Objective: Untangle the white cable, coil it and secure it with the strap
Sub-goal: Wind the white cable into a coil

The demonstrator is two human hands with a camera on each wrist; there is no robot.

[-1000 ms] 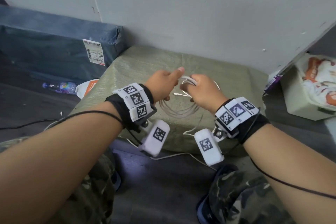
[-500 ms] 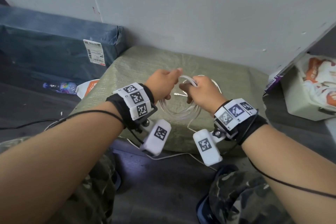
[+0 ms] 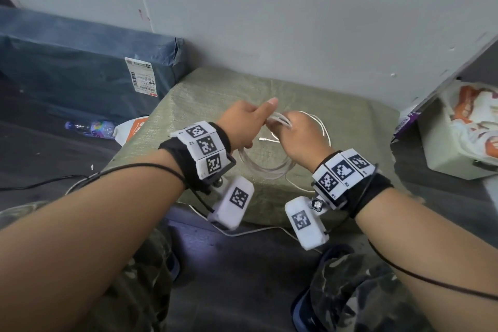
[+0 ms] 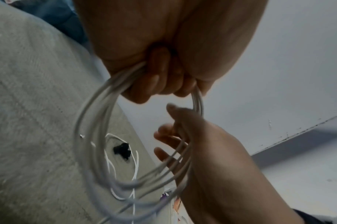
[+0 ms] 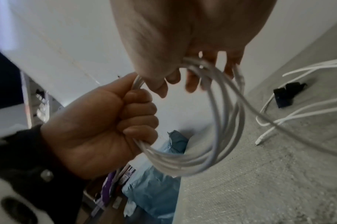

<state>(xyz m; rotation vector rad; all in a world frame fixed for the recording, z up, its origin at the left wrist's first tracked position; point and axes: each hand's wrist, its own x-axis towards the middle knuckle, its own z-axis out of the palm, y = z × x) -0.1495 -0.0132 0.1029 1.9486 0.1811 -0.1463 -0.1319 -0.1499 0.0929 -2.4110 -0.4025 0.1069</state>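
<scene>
Both forearms reach toward 12 o'clock, wrists close together. The left hand [image 3: 244,125] is a closed fist, thumb pointing to 2 o'clock. The right hand [image 3: 301,137], at its 3 o'clock, has curled fingers [image 5: 191,84].

Pale grey wall [image 3: 310,16] at the far side, dark floor [image 3: 242,272] near us, and a blue-wrapped parcel [image 3: 80,67] sits far left.

White cable [image 3: 265,167], black strap [image 5: 287,94], camouflage trousers [image 3: 358,302].
</scene>
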